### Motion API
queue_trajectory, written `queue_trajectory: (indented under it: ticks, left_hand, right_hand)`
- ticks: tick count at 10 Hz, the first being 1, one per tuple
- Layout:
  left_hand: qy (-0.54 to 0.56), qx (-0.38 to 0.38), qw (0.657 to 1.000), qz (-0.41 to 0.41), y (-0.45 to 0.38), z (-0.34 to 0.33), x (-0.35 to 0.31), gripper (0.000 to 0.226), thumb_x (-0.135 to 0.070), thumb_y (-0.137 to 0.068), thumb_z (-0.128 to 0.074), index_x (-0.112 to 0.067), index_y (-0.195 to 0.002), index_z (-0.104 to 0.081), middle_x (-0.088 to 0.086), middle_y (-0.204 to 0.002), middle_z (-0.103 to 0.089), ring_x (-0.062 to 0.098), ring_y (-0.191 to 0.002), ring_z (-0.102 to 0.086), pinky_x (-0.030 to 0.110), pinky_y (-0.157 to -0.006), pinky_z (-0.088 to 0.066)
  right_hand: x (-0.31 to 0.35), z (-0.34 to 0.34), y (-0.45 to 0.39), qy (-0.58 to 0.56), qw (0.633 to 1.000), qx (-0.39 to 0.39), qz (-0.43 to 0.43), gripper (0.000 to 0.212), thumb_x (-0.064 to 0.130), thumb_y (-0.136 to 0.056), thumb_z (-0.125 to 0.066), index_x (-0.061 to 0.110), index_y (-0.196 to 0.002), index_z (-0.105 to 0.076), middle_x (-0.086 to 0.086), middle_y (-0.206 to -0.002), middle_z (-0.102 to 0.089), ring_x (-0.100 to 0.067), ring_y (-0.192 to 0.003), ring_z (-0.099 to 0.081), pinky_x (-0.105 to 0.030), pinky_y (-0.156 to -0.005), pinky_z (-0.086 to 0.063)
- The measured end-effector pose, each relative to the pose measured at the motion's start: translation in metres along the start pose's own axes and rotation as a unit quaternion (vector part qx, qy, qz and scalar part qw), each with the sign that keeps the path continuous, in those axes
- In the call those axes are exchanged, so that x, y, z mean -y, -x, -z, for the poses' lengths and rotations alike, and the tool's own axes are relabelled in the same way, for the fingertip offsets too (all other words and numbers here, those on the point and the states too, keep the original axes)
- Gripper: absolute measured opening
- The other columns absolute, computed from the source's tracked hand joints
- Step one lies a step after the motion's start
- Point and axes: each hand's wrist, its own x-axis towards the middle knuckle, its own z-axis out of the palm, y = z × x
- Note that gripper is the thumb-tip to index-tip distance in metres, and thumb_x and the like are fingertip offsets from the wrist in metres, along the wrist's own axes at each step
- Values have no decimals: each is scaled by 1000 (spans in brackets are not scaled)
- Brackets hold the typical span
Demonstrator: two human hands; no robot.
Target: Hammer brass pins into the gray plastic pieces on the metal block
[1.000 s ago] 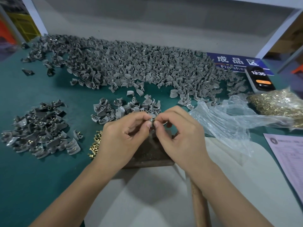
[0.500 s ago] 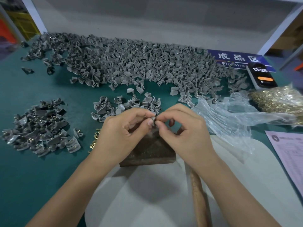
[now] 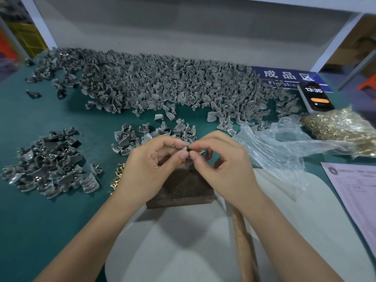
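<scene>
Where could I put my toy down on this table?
The green table is bare in the near left corner, in front of the small dark pile. Another bare strip lies between that pile and the big gray heap. The right side is crowded: plastic bag, brass pins, phone, paper.

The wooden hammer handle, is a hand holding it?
No, the wooden hammer handle lies untouched under the right hand's wrist.
</scene>
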Motion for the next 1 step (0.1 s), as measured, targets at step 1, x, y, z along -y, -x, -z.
queue_trajectory:
  ticks: [1]
  left_hand:
    - [11,-2,1000,-5,0,-2,0,15,-14,-89,-70,-16,-104,-70,6,-97,-79,24,-92,-77,30,-78,-63]
  right_hand:
    - [4,3,-2,13,1000,15,-12,16,8,-90,-79,11,-106,-78,3,-98,-67,-14,-87,-64,-31,-75,-52]
